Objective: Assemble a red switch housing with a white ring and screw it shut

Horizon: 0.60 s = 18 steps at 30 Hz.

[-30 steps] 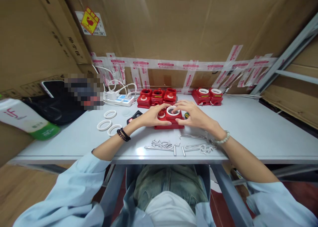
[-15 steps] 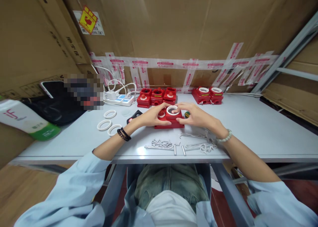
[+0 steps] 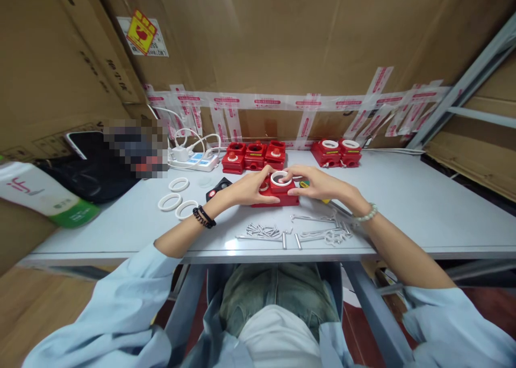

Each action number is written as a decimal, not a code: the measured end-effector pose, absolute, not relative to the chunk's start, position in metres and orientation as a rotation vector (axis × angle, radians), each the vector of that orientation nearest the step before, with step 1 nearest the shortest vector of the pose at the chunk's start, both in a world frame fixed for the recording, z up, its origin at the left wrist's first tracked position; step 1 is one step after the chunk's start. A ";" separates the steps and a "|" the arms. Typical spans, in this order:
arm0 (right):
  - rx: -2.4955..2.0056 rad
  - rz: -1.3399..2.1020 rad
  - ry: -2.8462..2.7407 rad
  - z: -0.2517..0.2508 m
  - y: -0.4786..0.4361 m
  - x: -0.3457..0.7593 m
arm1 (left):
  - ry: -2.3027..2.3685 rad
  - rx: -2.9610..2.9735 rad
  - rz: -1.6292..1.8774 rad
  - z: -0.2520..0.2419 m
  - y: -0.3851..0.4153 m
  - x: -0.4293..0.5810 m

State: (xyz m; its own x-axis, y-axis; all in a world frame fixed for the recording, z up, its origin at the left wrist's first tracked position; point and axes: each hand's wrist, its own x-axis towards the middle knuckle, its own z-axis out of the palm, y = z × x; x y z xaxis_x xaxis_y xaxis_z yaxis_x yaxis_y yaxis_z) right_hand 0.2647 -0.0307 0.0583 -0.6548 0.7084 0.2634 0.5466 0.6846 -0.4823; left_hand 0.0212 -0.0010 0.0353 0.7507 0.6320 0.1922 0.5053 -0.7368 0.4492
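A red housing (image 3: 278,200) stands on the table in front of me, with a white ring (image 3: 281,184) on its round top opening. My left hand (image 3: 255,189) is wrapped round the housing's left side, thumb along the front. From the right, my right hand (image 3: 312,184) has its thumb low against the housing and its curled fingers at the ring, one fingertip reaching over the opening. Under that hand, a green and yellow tool (image 3: 304,184) lies partly hidden. Left of the housing is a black part (image 3: 218,188) with a red spot, half behind my left arm.
Several red housings (image 3: 253,157) stand at the back, and two more (image 3: 336,154) with white rings are at back right. Three loose white rings (image 3: 170,202) lie on the left. Screws (image 3: 262,231) and metal rods (image 3: 314,219) lie near the front edge. A power strip (image 3: 197,161) sits behind.
Both hands stay on the red housing. My right hand has shifted slightly, its fingers moving on the ring, and more of the tool beneath it shows.
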 end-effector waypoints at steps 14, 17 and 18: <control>-1.036 0.573 -2.396 0.065 -0.036 0.266 | 0.768 2.548 0.395 0.039 0.003 0.022; -1.292 0.482 -2.204 0.076 -0.036 0.281 | 0.766 2.538 0.378 0.040 0.003 0.022; -1.419 0.436 -2.157 0.078 -0.036 0.287 | 0.778 2.538 0.366 0.040 0.003 0.022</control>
State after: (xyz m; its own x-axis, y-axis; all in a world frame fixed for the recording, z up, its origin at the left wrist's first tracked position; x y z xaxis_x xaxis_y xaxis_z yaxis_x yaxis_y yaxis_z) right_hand 0.2873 -0.0355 0.0777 -0.3180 0.9163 0.2436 0.7498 0.4003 -0.5269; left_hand 0.0217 0.0031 0.0402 0.8050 0.5819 0.1160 0.4600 -0.7355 0.4974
